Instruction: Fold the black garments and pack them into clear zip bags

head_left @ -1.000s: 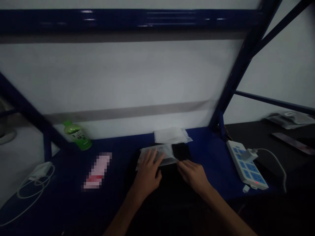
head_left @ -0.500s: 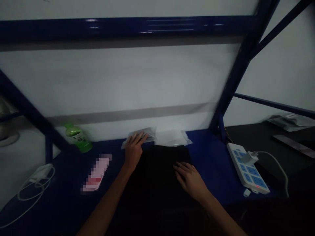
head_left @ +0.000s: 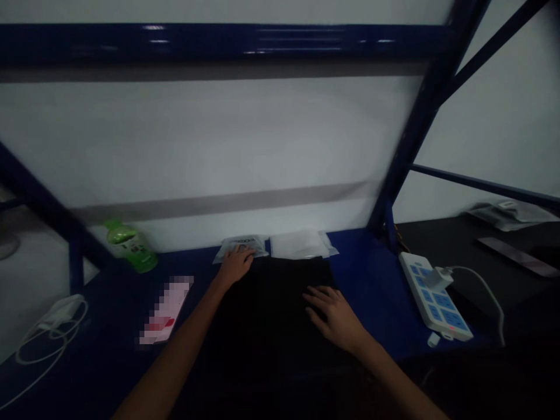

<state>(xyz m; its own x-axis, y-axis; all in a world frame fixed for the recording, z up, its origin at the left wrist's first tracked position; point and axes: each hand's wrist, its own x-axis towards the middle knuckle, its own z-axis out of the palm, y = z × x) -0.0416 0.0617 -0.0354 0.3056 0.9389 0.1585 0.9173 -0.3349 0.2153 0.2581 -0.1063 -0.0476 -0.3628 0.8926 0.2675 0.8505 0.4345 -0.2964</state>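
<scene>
A black folded cloth [head_left: 280, 309] lies on the blue tabletop in front of me; its nearer part is lost in the dark. My right hand [head_left: 335, 318] rests on its right side, palm down with fingers spread and nothing held. At its far left corner is my left hand [head_left: 236, 265], fingers outstretched over the near edge of a grey plastic bag [head_left: 245, 240] with dark print. Beside that bag, just beyond the cloth, lies a white translucent plastic bag [head_left: 300, 242].
To the left are a green bottle [head_left: 133, 248], a pixelated phone [head_left: 168, 309] and a white charger [head_left: 61, 312] with coiled cable. A power strip [head_left: 435, 297] with a plugged-in adapter is on the right. Blue frame posts [head_left: 411, 140] rise behind.
My left hand has come down and slightly nearer, uncovering the print on the grey bag. The right hand stays on the cloth, and the whole view has shifted slightly.
</scene>
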